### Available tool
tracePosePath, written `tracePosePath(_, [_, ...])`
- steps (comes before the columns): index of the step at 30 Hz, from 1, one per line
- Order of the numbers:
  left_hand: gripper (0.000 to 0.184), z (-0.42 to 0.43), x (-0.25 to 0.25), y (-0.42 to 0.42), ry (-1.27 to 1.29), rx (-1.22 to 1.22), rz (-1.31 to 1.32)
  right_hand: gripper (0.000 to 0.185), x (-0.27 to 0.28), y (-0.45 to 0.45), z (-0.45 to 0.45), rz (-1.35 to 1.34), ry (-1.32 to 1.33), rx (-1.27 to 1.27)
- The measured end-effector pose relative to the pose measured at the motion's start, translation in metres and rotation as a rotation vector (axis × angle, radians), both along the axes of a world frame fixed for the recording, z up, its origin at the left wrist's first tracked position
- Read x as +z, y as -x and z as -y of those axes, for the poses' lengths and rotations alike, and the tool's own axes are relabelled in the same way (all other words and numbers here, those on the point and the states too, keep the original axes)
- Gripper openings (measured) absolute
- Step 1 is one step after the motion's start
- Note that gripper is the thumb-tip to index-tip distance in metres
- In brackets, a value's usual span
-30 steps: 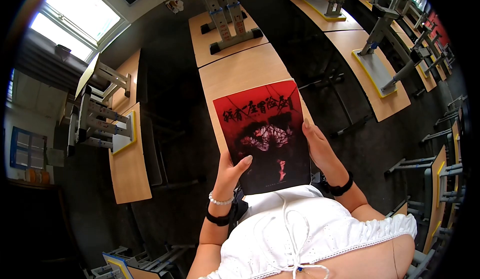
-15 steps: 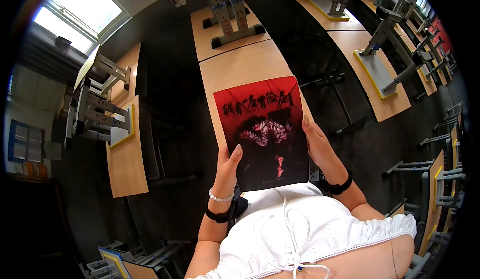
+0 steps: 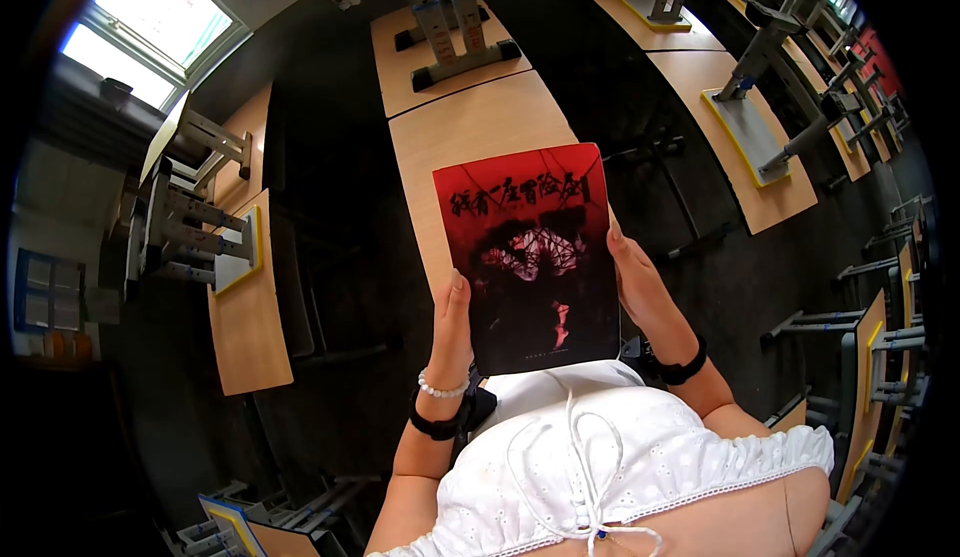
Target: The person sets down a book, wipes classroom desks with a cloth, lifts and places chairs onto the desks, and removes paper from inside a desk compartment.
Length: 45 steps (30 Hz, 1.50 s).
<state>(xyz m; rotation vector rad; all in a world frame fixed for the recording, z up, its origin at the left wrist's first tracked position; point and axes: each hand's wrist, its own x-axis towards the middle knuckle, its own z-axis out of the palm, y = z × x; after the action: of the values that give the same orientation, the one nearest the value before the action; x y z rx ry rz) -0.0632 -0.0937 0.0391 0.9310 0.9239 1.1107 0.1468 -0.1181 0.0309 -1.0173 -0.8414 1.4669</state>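
Note:
A paperback book (image 3: pixel 535 267) with a red-to-black cover and dark brush lettering is held upright in front of me, its cover facing my eyes. Along its lower left edge my left hand (image 3: pixel 453 327) grips it, thumb pointing up beside the edge. At the right edge my right hand (image 3: pixel 637 277) holds it, with the fingers behind the book and mostly hidden. A bead bracelet (image 3: pixel 443 385) and a black band (image 3: pixel 435 425) circle my left wrist; another black band (image 3: pixel 682 365) is on my right.
Beyond the book runs a light wooden desk (image 3: pixel 470 127), with an upturned stool (image 3: pixel 460 57) at its far end. More desks stand left (image 3: pixel 250 337) and right (image 3: pixel 750 157), with upturned stools on them. A window (image 3: pixel 160 17) is at upper left.
The book has shifted slightly up and tilted a little. My left thumb has moved from the front of the cover to the book's left edge.

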Motion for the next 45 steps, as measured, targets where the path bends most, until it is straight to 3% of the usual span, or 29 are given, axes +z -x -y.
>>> tracePosePath(8, [0.03,-0.004,-0.019,-0.003,-0.018,0.096,-0.013,0.047,-0.021,-0.008,0.001,0.072,0.046,-0.094])
tracePosePath(11, [0.03,-0.003,-0.013,-0.003,-0.025,0.024,-0.021,0.046,-0.019,-0.009,0.0,0.094,0.027,-0.091])
tracePosePath(14, [0.032,-0.002,-0.013,-0.003,-0.172,0.085,-0.17,0.042,-0.017,-0.016,0.001,0.095,0.023,-0.021])
tracePosePath(17, [0.037,0.001,-0.012,0.001,-0.355,0.077,-0.253,0.05,-0.008,-0.016,-0.001,-0.01,0.0,0.027])
tracePosePath(20, [0.041,0.0,-0.009,-0.005,-0.651,0.113,-0.385,0.052,0.005,0.002,-0.009,-0.072,-0.072,-0.081])
tracePosePath(24, [0.042,-0.004,0.009,-0.019,-0.843,-0.023,-0.675,0.055,-0.011,0.004,-0.026,-0.123,-0.067,-0.199])
tracePosePath(27, [0.045,-0.011,0.031,-0.045,-1.207,-0.354,-0.675,0.052,-0.025,-0.017,-0.037,-0.33,0.155,-0.17])
tracePosePath(28, [0.048,-0.012,0.039,-0.057,-1.354,-0.449,-0.613,0.043,-0.033,-0.033,-0.036,-0.696,-0.138,0.273])
tracePosePath(30, [0.053,-0.006,0.053,-0.071,-1.474,-0.567,-0.56,0.034,-0.034,-0.042,-0.048,-0.895,-0.313,0.417])
tracePosePath(31, [0.052,-0.006,0.053,-0.076,-1.462,-0.609,-0.535,0.03,-0.02,-0.044,-0.049,-0.973,-0.374,0.454])
tracePosePath(37, [0.046,-0.008,0.035,-0.086,-1.321,-0.55,-0.421,0.034,0.061,-0.092,-0.008,-0.804,-0.559,0.313])
tracePosePath(41, [0.04,-0.011,0.031,-0.082,-1.337,-0.552,-0.482,0.026,0.085,-0.106,0.019,-0.875,-0.489,0.169])
tracePosePath(45, [0.033,-0.012,0.024,-0.087,-1.373,-0.532,-0.588,0.022,0.1,-0.105,0.034,-1.009,-0.463,0.226])
